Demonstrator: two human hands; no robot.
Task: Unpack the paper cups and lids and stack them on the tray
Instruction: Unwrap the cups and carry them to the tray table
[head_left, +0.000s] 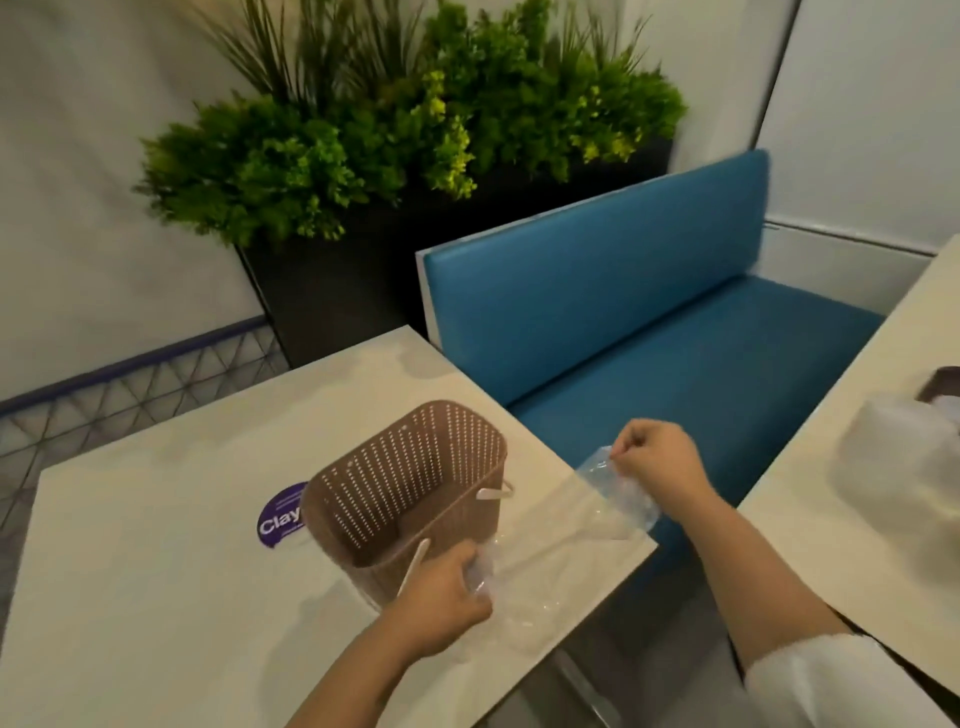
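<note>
A: Where is the bag?
B: The clear bag (563, 525) is stretched over the table (156, 545) edge, just right of the brown basket (415, 483); 2 hands hold it.
A: Fingers?
B: The left hand (441, 587) has its fingers curled round the bag's near end, beside the basket; the right hand (654, 457) pinches the far end above the blue bench (649, 312).

Brown basket (415, 483) w/ dotted perforations, purple sticker (280, 517) on cream table (156, 545), blue bench (623, 312), green plants (405, 119) are seen
</note>
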